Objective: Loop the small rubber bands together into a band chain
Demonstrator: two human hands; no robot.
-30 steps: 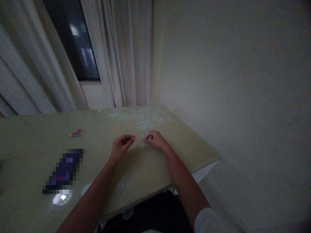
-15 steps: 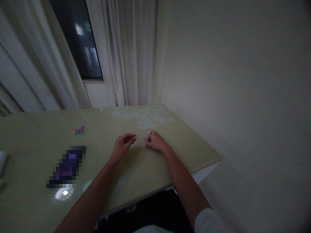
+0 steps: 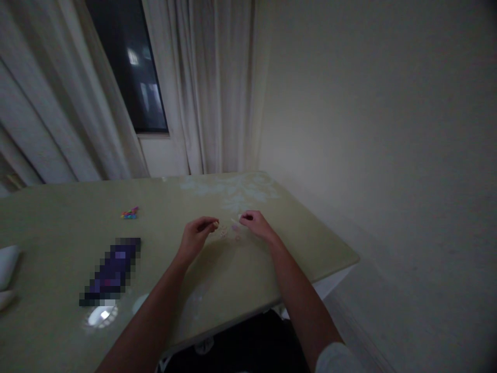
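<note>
My left hand [image 3: 196,237] is above the table, thumb and forefinger pinched together; whatever they hold is too small to make out. Several tiny pale pieces [image 3: 223,232] lie on the tabletop just right of those fingertips. Across from it, my right hand [image 3: 256,224] is also closed in a pinch, with a small whitish bit at its fingertips that I cannot name. Between the hands, nearer the right one, lies a small pale purple piece [image 3: 235,228]. A little pinkish piece [image 3: 238,238] sits just in front of it.
A pile of small bright multicoloured pieces [image 3: 129,213] lies on the pale green table [image 3: 310,243] to the left. Nearer me is a dark, pixelated flat object [image 3: 112,272]. White objects [image 3: 8,267] stand at the left edge. The wall [image 3: 388,155] borders the table's right side.
My right hand has shifted slightly right and uncovered the purple and pinkish pieces. My left hand stays pinched in nearly the same place. The view has tilted a little.
</note>
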